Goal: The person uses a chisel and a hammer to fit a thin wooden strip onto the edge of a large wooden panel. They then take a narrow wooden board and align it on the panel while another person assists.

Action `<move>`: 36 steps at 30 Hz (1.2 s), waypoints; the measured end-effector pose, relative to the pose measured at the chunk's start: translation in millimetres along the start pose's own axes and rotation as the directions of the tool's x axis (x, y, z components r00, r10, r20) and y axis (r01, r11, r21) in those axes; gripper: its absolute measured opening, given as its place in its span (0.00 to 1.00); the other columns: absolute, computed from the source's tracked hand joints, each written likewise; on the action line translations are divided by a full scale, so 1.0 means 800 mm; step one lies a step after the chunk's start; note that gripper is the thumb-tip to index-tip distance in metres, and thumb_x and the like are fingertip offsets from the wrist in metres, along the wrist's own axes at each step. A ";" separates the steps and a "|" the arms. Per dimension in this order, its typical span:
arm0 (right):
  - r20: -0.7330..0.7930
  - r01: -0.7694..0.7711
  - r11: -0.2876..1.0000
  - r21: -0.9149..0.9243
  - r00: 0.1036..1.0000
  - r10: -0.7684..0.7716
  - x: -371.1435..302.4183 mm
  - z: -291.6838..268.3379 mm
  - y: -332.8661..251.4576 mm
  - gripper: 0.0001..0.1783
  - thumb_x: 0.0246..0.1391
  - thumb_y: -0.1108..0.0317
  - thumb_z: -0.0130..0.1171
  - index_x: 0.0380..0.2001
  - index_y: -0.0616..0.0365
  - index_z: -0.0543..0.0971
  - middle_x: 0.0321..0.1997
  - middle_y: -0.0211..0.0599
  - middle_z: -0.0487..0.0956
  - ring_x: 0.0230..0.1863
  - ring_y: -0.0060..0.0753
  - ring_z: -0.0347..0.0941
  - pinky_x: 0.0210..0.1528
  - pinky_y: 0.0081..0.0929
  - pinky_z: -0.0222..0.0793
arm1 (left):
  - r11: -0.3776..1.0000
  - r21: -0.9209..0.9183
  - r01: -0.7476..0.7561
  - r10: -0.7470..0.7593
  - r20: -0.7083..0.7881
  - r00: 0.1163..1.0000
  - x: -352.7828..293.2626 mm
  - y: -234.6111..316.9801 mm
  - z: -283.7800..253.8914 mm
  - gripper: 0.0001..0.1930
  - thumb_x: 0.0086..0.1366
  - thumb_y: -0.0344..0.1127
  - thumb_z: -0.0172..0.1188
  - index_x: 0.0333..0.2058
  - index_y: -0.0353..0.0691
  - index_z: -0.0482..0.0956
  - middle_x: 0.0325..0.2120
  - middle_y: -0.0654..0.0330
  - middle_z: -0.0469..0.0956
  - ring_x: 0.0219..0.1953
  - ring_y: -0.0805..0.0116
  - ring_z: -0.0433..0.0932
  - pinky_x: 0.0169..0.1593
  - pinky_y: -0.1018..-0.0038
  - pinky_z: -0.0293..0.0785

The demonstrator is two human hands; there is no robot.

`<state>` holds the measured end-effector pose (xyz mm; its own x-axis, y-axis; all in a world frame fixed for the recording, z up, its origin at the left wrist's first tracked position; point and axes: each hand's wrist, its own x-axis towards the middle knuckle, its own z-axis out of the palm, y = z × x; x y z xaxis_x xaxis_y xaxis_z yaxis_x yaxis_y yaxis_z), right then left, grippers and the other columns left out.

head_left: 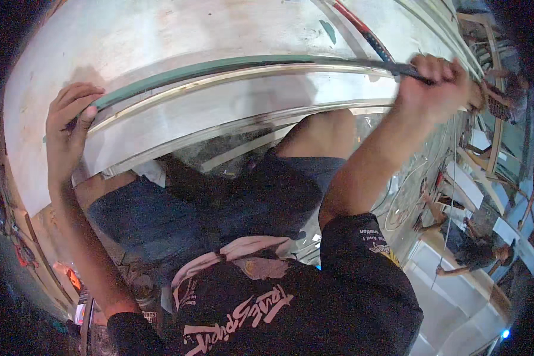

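A long, thin strip (207, 64), green over most of its length and dark grey toward the right, runs across the white board (219, 32). My left hand (71, 121) is closed round its left end, thumb toward me and fingers over the far side. My right hand (436, 77) grips the dark right end in a fist; I cannot tell if that end is one piece with the green part. Just nearer to me, a pale wooden strip (237, 77) lies along the board, almost touching the green one.
Beyond the strip lies a narrow red and dark blue piece (362, 26), with a small green scrap (327, 31) beside it. Light strips line the board's far right edge. At the right, a person (477, 249) crouches among timber pieces and white panels (457, 285). Cables cross the floor (409, 184).
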<state>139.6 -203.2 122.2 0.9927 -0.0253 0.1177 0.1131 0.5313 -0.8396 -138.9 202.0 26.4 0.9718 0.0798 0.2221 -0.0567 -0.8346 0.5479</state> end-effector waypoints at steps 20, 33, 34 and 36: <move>0.206 0.328 0.907 -0.264 0.938 -0.279 -0.062 0.052 0.018 0.19 0.52 0.65 0.58 0.14 0.47 0.61 0.14 0.22 0.56 0.13 0.19 0.49 0.19 0.25 0.46 | 0.993 0.036 0.116 -0.118 0.069 0.991 -0.003 -0.003 0.016 0.17 0.66 0.43 0.58 0.43 0.33 0.84 0.46 0.53 0.80 0.58 0.53 0.71 0.64 0.61 0.62; 0.183 0.303 0.919 -0.252 0.948 -0.262 -0.069 0.046 0.013 0.19 0.53 0.66 0.58 0.16 0.46 0.60 0.14 0.21 0.53 0.13 0.19 0.49 0.19 0.24 0.47 | 0.991 -0.012 0.130 -0.130 0.008 0.991 -0.012 0.000 0.005 0.13 0.65 0.36 0.59 0.42 0.33 0.84 0.47 0.53 0.80 0.57 0.55 0.72 0.62 0.63 0.64; 0.208 0.306 0.924 -0.232 0.943 -0.260 -0.066 0.043 0.015 0.18 0.53 0.67 0.58 0.16 0.45 0.60 0.15 0.21 0.53 0.13 0.19 0.49 0.19 0.23 0.47 | 0.990 -0.019 0.138 -0.139 -0.004 0.990 -0.014 0.000 0.006 0.13 0.65 0.35 0.59 0.42 0.34 0.84 0.47 0.53 0.80 0.57 0.56 0.72 0.62 0.64 0.64; 0.231 0.314 0.924 -0.218 0.937 -0.263 -0.059 0.039 0.014 0.18 0.53 0.67 0.58 0.16 0.45 0.60 0.15 0.21 0.54 0.13 0.19 0.49 0.20 0.23 0.47 | 0.989 -0.024 0.145 -0.145 0.000 0.989 -0.014 0.000 0.007 0.13 0.65 0.35 0.59 0.43 0.34 0.84 0.47 0.53 0.80 0.57 0.56 0.72 0.62 0.64 0.64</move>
<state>93.1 -169.7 123.6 0.8904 0.0320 0.4540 0.4250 0.2984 -0.8546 -148.2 198.3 19.8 0.9697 0.2003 0.1399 0.0798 -0.8010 0.5934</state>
